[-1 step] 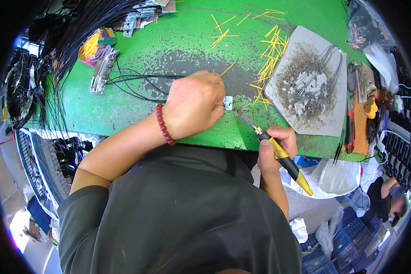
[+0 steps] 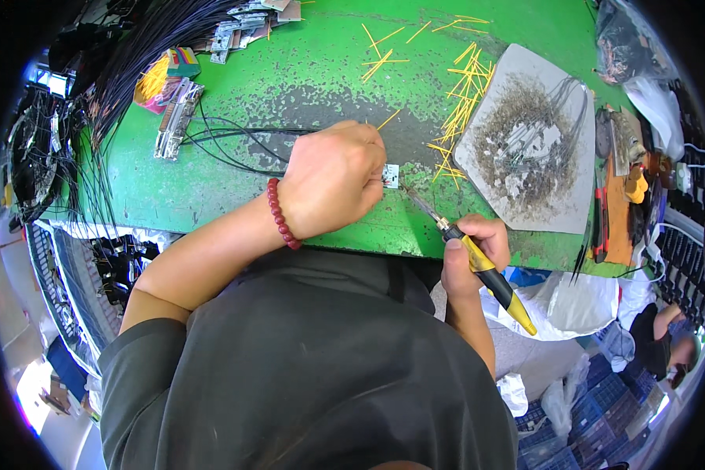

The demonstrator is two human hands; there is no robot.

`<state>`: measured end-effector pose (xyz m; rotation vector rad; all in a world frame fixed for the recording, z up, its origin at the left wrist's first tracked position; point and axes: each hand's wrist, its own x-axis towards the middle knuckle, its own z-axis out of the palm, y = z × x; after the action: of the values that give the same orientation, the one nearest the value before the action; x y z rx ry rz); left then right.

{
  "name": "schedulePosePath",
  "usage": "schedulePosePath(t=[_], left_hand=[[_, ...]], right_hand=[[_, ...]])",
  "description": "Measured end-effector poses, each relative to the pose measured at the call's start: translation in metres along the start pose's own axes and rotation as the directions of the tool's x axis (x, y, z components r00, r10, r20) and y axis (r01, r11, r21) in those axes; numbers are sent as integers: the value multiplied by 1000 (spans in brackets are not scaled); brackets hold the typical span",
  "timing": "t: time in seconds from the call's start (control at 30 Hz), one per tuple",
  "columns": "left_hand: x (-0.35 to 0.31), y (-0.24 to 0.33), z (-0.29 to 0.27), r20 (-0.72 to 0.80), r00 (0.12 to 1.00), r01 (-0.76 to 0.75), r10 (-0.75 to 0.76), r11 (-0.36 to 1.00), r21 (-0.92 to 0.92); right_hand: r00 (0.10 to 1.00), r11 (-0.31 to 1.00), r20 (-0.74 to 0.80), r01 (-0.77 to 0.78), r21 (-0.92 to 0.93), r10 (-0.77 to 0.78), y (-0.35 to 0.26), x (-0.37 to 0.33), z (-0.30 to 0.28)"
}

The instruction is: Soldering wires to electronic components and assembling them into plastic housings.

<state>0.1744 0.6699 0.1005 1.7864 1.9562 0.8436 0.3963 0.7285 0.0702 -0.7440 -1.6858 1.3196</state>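
Observation:
My left hand, with a red bead bracelet at the wrist, is closed on black wires that run in from the left beneath it. Its fingertips are turned down and mostly hidden. Just past the fingers lies a small white circuit board; the hand covers its left part. My right hand grips a soldering iron by its yellow and black handle. The iron's tip points up and left, a short way right of the board, not touching it.
Loose yellow sticks are strewn beside a grey, dirt-covered slab on the green bench. Far left are a black wire bundle, a box of yellow sticks and metallic strips. Hand tools line the right edge.

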Motion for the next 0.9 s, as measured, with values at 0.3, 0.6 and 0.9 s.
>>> schedulePosePath(t=[0.3, 0.6, 0.9], left_hand=[[0, -7, -4, 42, 998, -45, 49, 995, -91], [5, -6, -7, 129, 991, -22, 25, 999, -25], [10, -9, -9, 195, 980, -45, 40, 999, 23]], right_hand=[[1000, 999, 0, -27, -45, 27, -2, 3, 1], [994, 991, 2, -111, -80, 111, -2, 7, 3], [992, 990, 14, -124, -70, 125, -3, 8, 5]])
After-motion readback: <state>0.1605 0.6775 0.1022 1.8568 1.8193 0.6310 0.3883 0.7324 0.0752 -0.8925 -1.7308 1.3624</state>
